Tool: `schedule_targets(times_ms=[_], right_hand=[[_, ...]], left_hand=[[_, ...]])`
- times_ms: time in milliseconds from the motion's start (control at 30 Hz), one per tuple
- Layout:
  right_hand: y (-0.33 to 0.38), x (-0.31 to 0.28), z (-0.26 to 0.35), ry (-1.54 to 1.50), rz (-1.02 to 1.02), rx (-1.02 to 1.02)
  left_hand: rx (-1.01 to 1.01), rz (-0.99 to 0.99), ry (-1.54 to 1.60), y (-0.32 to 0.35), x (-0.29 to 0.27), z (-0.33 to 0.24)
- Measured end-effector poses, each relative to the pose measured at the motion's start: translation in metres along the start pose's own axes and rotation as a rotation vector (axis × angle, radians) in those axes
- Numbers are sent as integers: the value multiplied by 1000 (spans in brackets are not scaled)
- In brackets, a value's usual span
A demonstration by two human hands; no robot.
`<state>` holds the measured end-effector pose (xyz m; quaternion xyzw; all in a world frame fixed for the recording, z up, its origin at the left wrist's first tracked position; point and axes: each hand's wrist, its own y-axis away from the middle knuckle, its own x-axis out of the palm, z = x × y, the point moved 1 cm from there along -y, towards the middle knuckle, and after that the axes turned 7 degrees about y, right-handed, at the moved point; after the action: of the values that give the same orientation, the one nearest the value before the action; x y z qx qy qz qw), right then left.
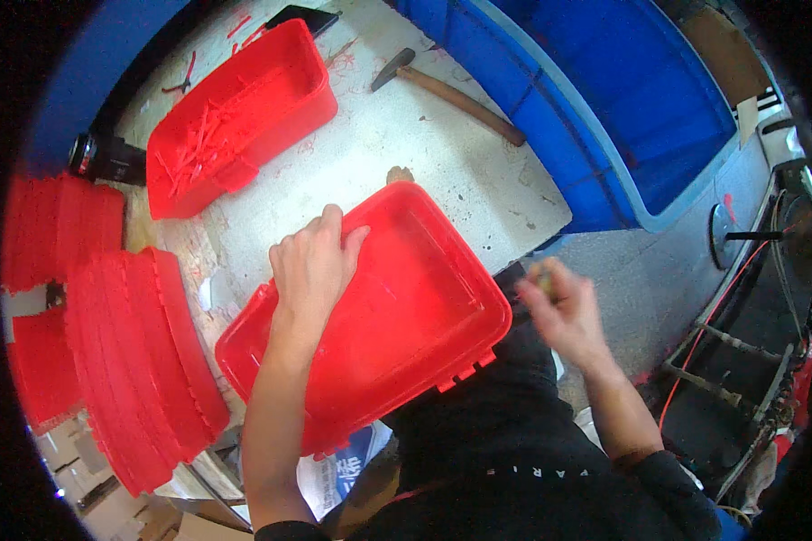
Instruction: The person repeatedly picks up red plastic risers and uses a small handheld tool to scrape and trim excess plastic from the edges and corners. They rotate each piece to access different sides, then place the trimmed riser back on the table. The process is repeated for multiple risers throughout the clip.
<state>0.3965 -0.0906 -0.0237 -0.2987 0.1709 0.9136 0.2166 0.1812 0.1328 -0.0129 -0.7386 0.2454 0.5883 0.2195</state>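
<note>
"Where is the red tray (406, 302)?"

"In front of the person, open side up and set at a slant. Its far corner lies over the pale counter (501, 194), and its near edge is above the dark clothes."

"What is the left hand (311, 261) doing?"

"It has the tray by its far left side, fingers bent over the rim and thumb spread toward the inside."

"And the right hand (564, 311)?"

"It is just beyond the tray's right corner, fingers curled around a small tool (545, 281) with a yellowish part. The hand is blurred, so I can't tell what kind of tool it is."

"What else is on the counter?"

"A hammer (456, 96) with a wooden handle, beside the big blue tub (550, 90). Farther left is a red bin (284, 140) with thin red scraps (203, 144) in it, and a black cylinder (108, 160) sits just beside that bin's left end."

"Anything nearer on the left?"

"A stack of red pieces (140, 361), pressed close together, well apart from the right hand."
</note>
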Motion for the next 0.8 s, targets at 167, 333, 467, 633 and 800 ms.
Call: schedule_targets(times_ms=[167, 333, 467, 633, 800], right_hand=[[-6, -21, -6, -14, -13, 17], [-16, 11, 21, 127, 23, -433], [-22, 0, 4, -167, 169, -80], [-11, -26, 1, -165, 156, -230], [-24, -5, 5, 36, 424, -664]], left_hand=[[-10, 9, -63, 0, 2, -2], [-19, 4, -94, 0, 1, -4], [-39, -1, -89, 1, 2, -3], [-83, 15, -79, 1, 3, -1], [-91, 65, -33, -1, -3, 0]])
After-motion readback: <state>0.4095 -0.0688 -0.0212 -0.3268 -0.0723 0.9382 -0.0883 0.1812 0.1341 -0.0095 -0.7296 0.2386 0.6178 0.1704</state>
